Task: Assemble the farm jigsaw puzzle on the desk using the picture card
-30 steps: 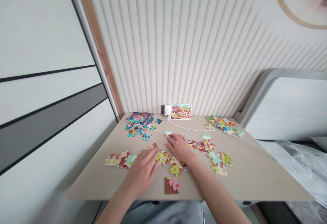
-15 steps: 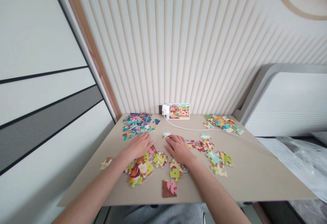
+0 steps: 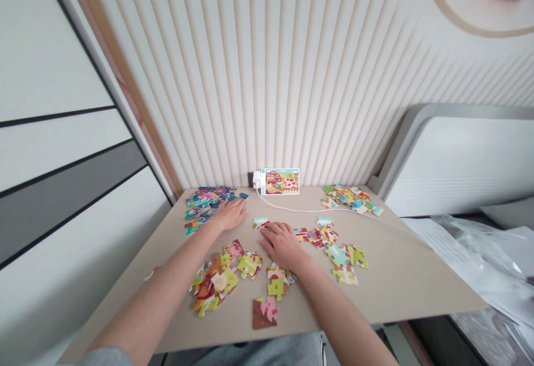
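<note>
My left hand [image 3: 231,214] reaches to the right edge of a pile of blue jigsaw pieces [image 3: 204,202]. Its fingers are stretched out, lying by a single dark blue jigsaw piece [image 3: 243,196]; whether they touch it I cannot tell. My right hand [image 3: 285,245] lies flat with fingers spread, fingertips at a small jigsaw piece with sky and red [image 3: 261,222], partly covering it. Between my forearms lies a heap of farm-coloured jigsaw pieces [image 3: 217,282]. A green piece [image 3: 276,288] and a brown piece with a pink pig [image 3: 265,313] lie nearer me.
A farm picture card [image 3: 280,181] leans against the ribbed wall beside a white plug [image 3: 257,179]. Its white cable [image 3: 292,209] crosses the table. More jigsaw pieces [image 3: 344,257] lie right of my right hand, and another pile [image 3: 352,198] is at the back right.
My left hand has moved forward, from above the farm-coloured heap to the stray dark blue piece. The right hand keeps its place on the table. The view has shifted slightly right.
</note>
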Demonstrator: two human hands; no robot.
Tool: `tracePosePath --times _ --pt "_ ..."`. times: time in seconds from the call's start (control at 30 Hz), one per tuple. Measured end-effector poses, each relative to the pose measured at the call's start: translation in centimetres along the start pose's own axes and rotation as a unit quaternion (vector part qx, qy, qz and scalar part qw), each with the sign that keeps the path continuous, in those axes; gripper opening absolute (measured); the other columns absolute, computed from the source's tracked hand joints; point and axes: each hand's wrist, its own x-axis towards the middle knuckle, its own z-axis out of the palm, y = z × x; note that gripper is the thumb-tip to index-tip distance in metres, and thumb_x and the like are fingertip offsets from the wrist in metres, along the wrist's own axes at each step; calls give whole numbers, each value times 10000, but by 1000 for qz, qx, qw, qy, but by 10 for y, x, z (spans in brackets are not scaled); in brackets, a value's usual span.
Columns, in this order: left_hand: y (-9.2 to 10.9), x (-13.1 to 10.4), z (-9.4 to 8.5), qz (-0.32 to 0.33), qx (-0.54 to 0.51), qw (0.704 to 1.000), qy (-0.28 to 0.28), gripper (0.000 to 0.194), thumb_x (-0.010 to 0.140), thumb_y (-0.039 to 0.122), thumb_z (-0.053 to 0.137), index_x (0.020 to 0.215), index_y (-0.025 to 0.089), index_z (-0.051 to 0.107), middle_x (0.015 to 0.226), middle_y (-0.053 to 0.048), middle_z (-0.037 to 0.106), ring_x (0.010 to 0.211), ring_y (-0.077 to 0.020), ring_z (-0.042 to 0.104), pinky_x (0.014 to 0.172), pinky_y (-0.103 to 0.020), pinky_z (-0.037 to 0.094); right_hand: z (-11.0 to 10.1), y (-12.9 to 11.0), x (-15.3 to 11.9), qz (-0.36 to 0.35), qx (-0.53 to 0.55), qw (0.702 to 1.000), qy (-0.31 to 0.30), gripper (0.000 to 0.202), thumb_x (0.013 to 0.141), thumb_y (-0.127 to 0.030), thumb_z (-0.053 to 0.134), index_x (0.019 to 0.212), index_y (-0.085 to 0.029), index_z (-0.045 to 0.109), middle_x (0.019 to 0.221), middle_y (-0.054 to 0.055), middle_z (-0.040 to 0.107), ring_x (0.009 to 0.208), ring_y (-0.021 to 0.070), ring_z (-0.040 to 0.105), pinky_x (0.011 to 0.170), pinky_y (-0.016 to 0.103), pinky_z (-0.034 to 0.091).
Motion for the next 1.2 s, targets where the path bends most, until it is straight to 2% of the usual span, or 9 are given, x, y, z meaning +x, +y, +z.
tracePosePath --times 0.1,0.23,0.33,0.43,0.6,0.73,0.97,1.1,1.2 --pt "9 -4 -3 15 -3 1000 21 593 1049 436 261 1526 116 410 1601 -184 404 1510 -316 327 1238 -554 134 -2 -2 2 -5 -1 1000 -16 372 1066 -423 414 1348 -291 619 1374 54 638 1287 229 517 1144 423 304" --pt "46 -26 -10 62 -5 997 48 514 1045 373 313 1461 146 514 1598 -149 418 1521 -292 303 1263 -509 135 -10 -3 0 10 -9 1000 2 368 1067 -426 412 1349 -314 620 1411 58 614 1327 227 499 1196 469 222" --pt "82 -66 -20 131 -24 989 63 411 1031 341 396 1341 207 631 1539 -128 495 1466 -287 396 1251 -511 220 -23 10 -14 85 -22 995 55 363 1053 -403 436 1313 -278 656 1379 94 628 1299 246 522 1166 443 278" --pt "113 -120 -29 209 -68 974 55 396 1019 381 482 1383 276 595 1504 -75 534 1438 -262 438 1243 -497 276 -39 38 -42 185 -55 977 88 359 1040 -377 446 1263 -243 693 1302 129 660 1214 272 575 1085 429 368" --pt "140 -182 -20 207 -110 971 52 486 1010 363 523 1489 293 486 1544 -48 499 1446 -251 429 1220 -466 343 -51 80 -100 232 -119 962 80 383 1009 -449 509 1309 -275 672 1369 131 615 1277 325 545 1067 495 413" --pt "150 -183 -9 181 -123 973 67 511 995 320 535 1500 272 474 1564 -69 473 1455 -271 410 1222 -510 339 -49 84 -116 193 -90 974 74 394 1013 -416 500 1372 -324 634 1347 99 634 1248 302 582 1033 479 480" --pt "154 -182 -10 152 -147 974 83 544 969 307 570 1501 258 465 1529 -81 498 1422 -284 440 1217 -527 348 -53 62 -100 68 -13 997 41 378 1020 -354 488 1369 -337 632 1392 63 628 1288 267 578 1077 461 484" --pt "155 -187 -12 136 -157 973 100 502 967 287 575 1460 237 499 1484 -85 528 1400 -289 442 1203 -526 356 -65 59 -115 112 -16 983 142 356 1027 -350 468 1310 -274 670 1324 106 665 1231 281 612 1065 484 487" --pt "156 -190 -15 156 -178 966 106 331 986 237 543 1310 231 608 1371 -80 594 1338 -264 486 1168 -481 391 -71 63 -144 173 -16 960 218 315 1021 -346 468 1172 -232 720 1201 118 712 1120 272 660 981 447 528"
